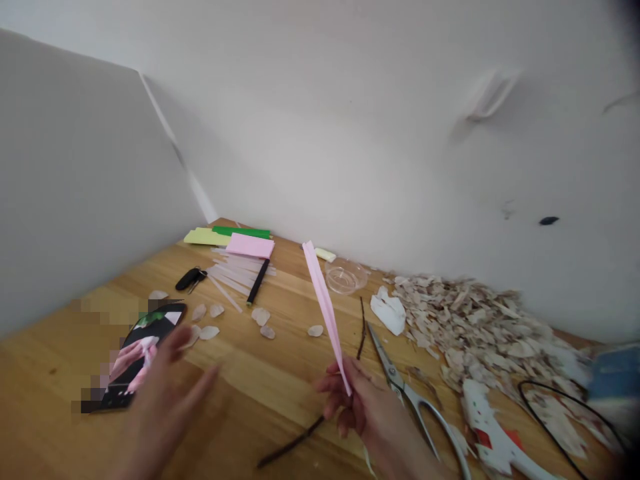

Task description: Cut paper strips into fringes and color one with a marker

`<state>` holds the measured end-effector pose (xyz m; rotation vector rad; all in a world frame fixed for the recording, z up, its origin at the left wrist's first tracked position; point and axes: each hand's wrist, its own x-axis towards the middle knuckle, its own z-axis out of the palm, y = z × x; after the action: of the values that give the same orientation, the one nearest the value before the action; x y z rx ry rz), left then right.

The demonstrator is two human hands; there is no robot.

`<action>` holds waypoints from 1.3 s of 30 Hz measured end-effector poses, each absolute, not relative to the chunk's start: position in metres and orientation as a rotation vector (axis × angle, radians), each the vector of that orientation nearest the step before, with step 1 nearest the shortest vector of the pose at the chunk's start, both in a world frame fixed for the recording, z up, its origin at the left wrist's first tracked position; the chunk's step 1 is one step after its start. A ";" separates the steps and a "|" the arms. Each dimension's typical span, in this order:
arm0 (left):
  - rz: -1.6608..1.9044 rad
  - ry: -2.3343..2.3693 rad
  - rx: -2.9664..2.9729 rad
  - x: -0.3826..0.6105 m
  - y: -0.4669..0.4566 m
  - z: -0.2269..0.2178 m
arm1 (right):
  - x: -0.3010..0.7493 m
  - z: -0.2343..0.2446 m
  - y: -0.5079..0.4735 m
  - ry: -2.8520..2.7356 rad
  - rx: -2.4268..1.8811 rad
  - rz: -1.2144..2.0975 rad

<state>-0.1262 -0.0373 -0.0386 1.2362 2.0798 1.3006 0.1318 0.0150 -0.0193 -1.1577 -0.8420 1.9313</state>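
In the head view, a long folded strip of pink paper point(321, 293) rises from my right hand point(367, 403), its lower end pinched between thumb and fingers. My left hand point(163, 403) is blurred by motion, with fingers spread and nothing in them. It hovers before a phone point(131, 363) whose lit screen shows a picture. A thin dark twig point(293, 445) lies on the table behind my right hand, partly covered by it. Metal scissors point(395, 379) rest just right of that hand, blades partly apart and pointing away.
The wooden table point(240, 400) meets white walls. At right are heaped dried petals point(465, 320), a white glue gun point(493, 427) and black cable point(565, 388). Farther back lie pink paper point(250, 245), a black pen point(258, 283), keys point(190, 279), translucent sticks point(227, 273) and a clear dish point(345, 277).
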 end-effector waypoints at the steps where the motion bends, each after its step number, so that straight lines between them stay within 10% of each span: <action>1: 1.330 1.838 1.230 -0.103 -0.027 -0.030 | 0.127 -0.024 0.010 -0.851 -1.141 1.939; 6: 1.205 1.240 0.758 -0.019 0.014 -0.004 | 0.112 -0.042 -0.008 -1.015 -1.143 1.972; 16: 1.188 1.139 0.690 -0.005 0.013 -0.011 | 0.136 -0.023 -0.010 -1.688 -1.283 1.433; 39: 1.138 1.132 0.556 -0.018 0.012 -0.025 | 0.142 -0.031 0.003 -1.823 -1.367 1.459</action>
<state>-0.0178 0.0118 -0.0251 0.5562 1.1322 1.1381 0.1419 0.0030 -0.0315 -1.3671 -1.8234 1.4587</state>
